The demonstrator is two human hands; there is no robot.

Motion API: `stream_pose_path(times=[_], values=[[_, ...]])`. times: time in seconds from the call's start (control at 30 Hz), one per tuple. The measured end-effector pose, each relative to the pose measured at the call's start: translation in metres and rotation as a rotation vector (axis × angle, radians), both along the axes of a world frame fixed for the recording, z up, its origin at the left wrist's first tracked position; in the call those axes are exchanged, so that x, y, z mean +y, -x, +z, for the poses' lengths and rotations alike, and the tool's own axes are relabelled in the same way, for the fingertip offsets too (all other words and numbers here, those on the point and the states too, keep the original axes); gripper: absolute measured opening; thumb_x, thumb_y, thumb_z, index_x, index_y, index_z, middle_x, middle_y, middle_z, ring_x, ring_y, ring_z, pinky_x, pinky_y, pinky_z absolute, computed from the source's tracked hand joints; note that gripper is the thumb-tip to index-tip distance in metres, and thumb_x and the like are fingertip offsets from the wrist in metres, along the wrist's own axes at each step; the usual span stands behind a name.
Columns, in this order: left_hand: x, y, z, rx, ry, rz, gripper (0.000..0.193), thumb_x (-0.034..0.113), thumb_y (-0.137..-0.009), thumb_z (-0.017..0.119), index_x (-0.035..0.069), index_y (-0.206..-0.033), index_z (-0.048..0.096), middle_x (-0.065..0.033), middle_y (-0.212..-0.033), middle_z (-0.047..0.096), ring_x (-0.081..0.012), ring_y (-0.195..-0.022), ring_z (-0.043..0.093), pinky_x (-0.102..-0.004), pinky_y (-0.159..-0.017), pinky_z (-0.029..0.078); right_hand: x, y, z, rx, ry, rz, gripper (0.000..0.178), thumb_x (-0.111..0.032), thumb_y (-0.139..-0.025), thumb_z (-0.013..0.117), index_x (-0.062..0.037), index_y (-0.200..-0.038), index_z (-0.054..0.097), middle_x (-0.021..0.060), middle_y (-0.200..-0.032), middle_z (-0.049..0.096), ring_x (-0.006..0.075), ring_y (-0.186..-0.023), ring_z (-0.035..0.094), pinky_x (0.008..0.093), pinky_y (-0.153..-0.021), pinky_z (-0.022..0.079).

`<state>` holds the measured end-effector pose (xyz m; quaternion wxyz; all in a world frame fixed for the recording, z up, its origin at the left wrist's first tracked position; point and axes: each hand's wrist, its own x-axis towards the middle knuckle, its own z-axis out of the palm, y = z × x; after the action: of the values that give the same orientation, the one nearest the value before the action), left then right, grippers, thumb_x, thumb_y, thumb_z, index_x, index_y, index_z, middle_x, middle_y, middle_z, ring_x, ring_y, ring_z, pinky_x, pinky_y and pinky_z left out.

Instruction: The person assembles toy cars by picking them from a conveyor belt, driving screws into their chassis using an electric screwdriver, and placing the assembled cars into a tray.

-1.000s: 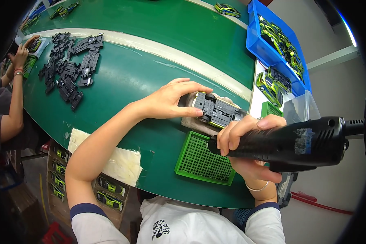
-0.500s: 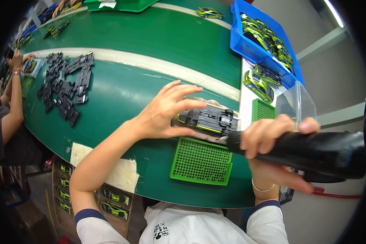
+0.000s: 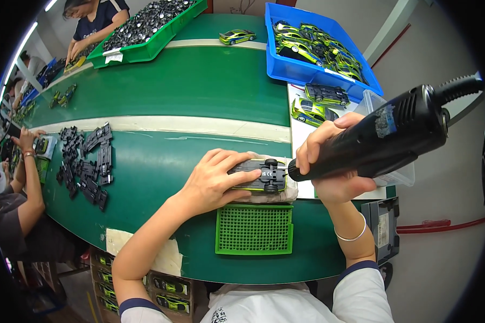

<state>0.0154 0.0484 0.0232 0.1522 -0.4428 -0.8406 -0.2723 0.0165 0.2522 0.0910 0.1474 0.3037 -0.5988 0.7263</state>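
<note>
An upside-down toy car (image 3: 274, 173) with a black chassis and yellow-green body edges lies on a pale pad (image 3: 291, 191). My left hand (image 3: 213, 177) is closed over its left end, one finger pressing on the chassis and the thumb along the near side. In my right hand (image 3: 338, 188) is a thick black electric screwdriver (image 3: 374, 141), gripped near its front and tilted down to the left. Its tip meets the car's right end by the wheels; the exact contact spot is too small to tell. Just nearer to me sits a green perforated tray (image 3: 254, 229).
Black chassis pieces (image 3: 86, 164) lie heaped at left. A blue bin (image 3: 277, 67) of car bodies stands far right, with two cars (image 3: 310, 111) before it. Beyond are a green bin (image 3: 161, 51) of small parts and a co-worker (image 3: 99, 24); another co-worker's arm (image 3: 31, 172) is at left.
My left hand has come down from a wide spread around the car to press on its chassis. The screwdriver's tip has moved from the near side to the car's right end. The view has shifted.
</note>
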Motion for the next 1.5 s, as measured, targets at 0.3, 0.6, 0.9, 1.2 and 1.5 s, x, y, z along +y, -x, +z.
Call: stream_pose_path(times=[0.3,0.6,0.9,1.2,1.5], values=[[0.003,-0.002,0.002,0.024,0.012,0.004,0.044,0.022,-0.064,0.069,0.017,-0.106,0.057,-0.0077,-0.113,0.051,-0.0255,-0.098,0.05,-0.0391,-0.084,0.038,-0.004,0.0,-0.002,-0.09,0.023,0.008,0.088,-0.078,-0.059,0.045,-0.0059,-0.105,0.027,0.0076,-0.063,0.045,0.0145,-0.045,0.047,0.0229,-0.042,0.042],[0.003,-0.001,0.001,-0.015,-0.005,0.018,0.043,0.021,-0.062,0.069,0.015,-0.103,0.059,-0.0082,-0.115,0.051,-0.0263,-0.096,0.05,-0.0394,-0.084,0.038,-0.006,0.013,-0.016,-0.113,-0.034,0.019,0.084,-0.077,-0.064,0.039,-0.0032,-0.101,0.026,0.0052,-0.062,0.045,0.0106,-0.043,0.046,0.0202,-0.041,0.04],[0.003,-0.001,0.001,-0.023,0.001,0.027,0.042,0.023,-0.062,0.069,0.016,-0.103,0.06,-0.008,-0.114,0.052,-0.0263,-0.097,0.05,-0.0405,-0.085,0.037,-0.009,0.019,-0.025,0.045,0.23,0.154,0.054,-0.046,-0.08,0.056,0.0041,-0.091,0.041,0.0081,-0.064,0.049,0.0107,-0.043,0.047,0.0207,-0.038,0.037],[0.001,0.003,0.004,-0.052,0.02,-0.018,0.055,0.02,-0.06,0.073,0.014,-0.111,0.053,-0.0089,-0.121,0.047,-0.0283,-0.103,0.047,-0.0404,-0.089,0.036,0.004,0.013,-0.002,-0.072,-0.009,0.078,0.088,-0.077,-0.06,0.047,-0.0048,-0.106,0.026,0.0059,-0.064,0.046,0.0128,-0.045,0.049,0.0209,-0.041,0.042],[-0.032,0.006,-0.006,-0.676,-0.393,-0.051,0.07,0.014,-0.057,0.078,0.006,-0.117,0.043,-0.0118,-0.124,0.045,-0.0253,-0.119,0.038,-0.0386,-0.102,0.027,0.046,-0.005,0.101,0.617,0.51,-0.36,0.042,-0.053,-0.085,0.04,-0.014,-0.1,0.045,0.0017,-0.064,0.044,0.0128,-0.039,0.04,0.0248,-0.034,0.033]])
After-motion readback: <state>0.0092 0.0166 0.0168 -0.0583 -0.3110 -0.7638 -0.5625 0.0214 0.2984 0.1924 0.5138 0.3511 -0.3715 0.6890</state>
